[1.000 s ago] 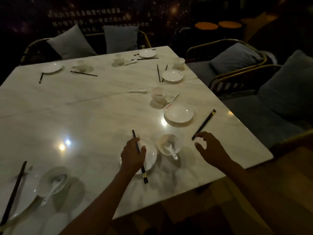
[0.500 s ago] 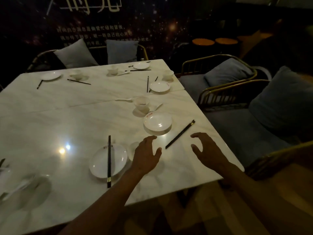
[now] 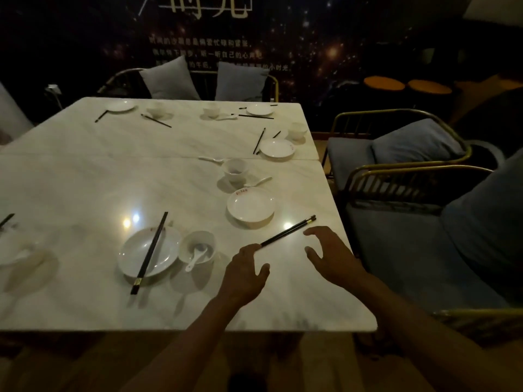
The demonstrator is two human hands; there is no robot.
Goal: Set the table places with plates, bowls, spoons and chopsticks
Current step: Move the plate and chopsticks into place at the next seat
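Nearest the table's point(image 3: 85, 306) front edge, both hands now hover around a pair of dark chopsticks point(image 3: 288, 232) lying slantwise on the marble. The left hand point(image 3: 244, 274), which half a second ago covered the small bowl, has moved right, and its spread, relaxed fingertips sit at the lower tip of the chopsticks; whether they touch it I cannot tell. The right hand point(image 3: 331, 257) stays much where it was, fingers loosely arched and holding nothing, just right of the sticks.

With the left hand gone from it, the small bowl point(image 3: 196, 246) shows plainly again, a white spoon point(image 3: 195, 257) leaning in it with the handle over the near rim. Touching its left side is a white plate point(image 3: 133, 254) with a second pair of chopsticks point(image 3: 150, 251) lying across it, the near ends overhanging onto the table, as before.

Farther back, beyond the slanted chopsticks, sits another plate point(image 3: 250, 205), then a cup-like bowl point(image 3: 235, 169) with a spoon point(image 3: 259, 181) beside it. More plates, bowls and chopsticks lie scattered at the far places, unchanged.
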